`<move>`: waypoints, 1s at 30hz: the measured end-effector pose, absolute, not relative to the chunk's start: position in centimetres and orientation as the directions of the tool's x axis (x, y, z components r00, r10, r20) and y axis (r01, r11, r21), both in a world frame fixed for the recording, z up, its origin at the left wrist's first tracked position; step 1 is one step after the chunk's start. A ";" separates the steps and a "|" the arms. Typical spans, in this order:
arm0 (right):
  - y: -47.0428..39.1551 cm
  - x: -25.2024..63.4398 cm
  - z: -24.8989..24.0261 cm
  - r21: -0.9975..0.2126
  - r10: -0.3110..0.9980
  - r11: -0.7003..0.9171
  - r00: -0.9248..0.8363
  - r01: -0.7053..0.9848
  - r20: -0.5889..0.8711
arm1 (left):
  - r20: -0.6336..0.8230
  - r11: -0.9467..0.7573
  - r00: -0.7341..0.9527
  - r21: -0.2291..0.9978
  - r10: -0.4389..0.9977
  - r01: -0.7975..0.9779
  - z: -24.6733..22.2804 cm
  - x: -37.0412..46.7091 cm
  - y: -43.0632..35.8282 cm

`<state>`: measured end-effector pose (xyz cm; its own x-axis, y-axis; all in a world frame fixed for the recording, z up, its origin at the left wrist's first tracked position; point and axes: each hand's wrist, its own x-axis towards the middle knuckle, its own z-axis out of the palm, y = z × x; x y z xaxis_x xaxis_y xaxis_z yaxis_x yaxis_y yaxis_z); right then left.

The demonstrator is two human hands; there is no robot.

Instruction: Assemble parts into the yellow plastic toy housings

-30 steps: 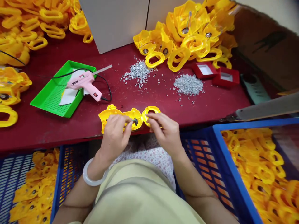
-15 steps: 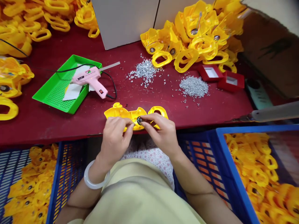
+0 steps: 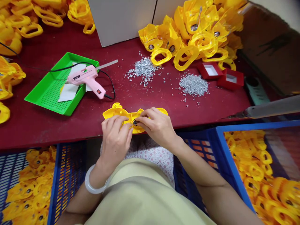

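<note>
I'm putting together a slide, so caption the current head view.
Two hands work a small dark part at a yellow plastic shell.

No legible text, tiny lettering and a green-and-red mark [image 3: 84,70] on the pink gun [image 3: 92,82] at left, too small to read

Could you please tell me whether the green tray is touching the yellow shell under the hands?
Apart: the head view shows a wide strip of red table between the green tray and the yellow shell.
</note>
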<state>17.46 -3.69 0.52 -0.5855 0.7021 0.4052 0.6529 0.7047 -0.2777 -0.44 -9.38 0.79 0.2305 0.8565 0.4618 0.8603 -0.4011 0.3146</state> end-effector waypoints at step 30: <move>-2.2 17.4 1.6 -0.205 0.675 0.738 -0.697 0.643 0.243 | 0.474 -0.423 0.246 0.314 0.846 0.850 0.5 -0.7 -9.1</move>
